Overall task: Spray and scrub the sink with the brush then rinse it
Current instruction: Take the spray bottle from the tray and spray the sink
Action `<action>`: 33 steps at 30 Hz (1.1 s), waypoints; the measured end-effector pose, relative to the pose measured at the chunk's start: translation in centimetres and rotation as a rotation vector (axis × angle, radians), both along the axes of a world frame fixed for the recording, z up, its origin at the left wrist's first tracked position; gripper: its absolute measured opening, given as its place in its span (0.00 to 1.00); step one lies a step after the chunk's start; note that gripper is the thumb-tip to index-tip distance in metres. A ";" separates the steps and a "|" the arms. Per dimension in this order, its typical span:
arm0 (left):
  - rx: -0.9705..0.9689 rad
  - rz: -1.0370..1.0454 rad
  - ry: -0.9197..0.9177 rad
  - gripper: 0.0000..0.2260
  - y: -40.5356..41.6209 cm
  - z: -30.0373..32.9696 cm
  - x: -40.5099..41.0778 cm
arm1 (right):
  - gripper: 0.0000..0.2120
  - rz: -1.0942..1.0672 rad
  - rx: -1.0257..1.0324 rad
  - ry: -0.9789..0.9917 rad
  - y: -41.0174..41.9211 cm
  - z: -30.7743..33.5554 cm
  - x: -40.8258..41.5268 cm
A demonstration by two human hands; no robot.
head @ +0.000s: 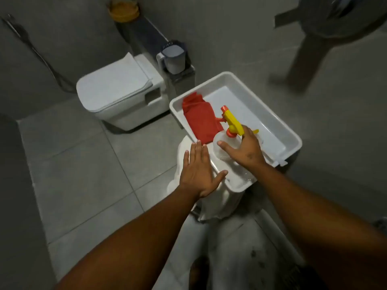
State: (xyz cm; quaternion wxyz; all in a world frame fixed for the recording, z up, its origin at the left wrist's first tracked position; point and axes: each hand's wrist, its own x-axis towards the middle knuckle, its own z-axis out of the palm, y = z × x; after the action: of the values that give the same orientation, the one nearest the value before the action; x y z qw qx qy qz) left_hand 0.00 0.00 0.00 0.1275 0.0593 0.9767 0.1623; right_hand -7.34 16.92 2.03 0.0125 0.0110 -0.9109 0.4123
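Centre frame, the right hand (246, 149) wraps the clear spray bottle (225, 146); likely light, slippery, best gripped at the neck. The left hand (199, 170) hovers, fingers spread.

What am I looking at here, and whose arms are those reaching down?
No machine here: a person wears a camera on the head, so you look down their own arms. It is a bathroom with a toilet on a tiled floor. In front stands a white tray holding a red cloth and a clear spray bottle with a yellow trigger head. The right hand is closing around the bottle. The left hand is open, flat near the tray's edge, holding nothing.
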 end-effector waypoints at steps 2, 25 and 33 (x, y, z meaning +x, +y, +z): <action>-0.013 -0.005 0.006 0.46 0.2 -0.6 -0.6 | 0.29 -0.042 -0.052 0.018 -0.6 0.0 -1.3; -0.043 -0.300 0.092 0.44 6.6 6.1 3.1 | 0.13 -0.242 -0.205 0.183 6.8 12.8 6.7; 0.133 -0.710 0.160 0.43 19.5 15.3 17.4 | 0.19 -0.435 -0.164 0.398 16.7 25.5 26.8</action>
State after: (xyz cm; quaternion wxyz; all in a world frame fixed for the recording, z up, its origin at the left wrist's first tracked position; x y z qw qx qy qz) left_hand 17.43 19.48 15.28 0.0949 0.4151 0.8895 0.1657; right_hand 19.47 33.66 27.55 0.2794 -0.1047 -0.8353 0.4619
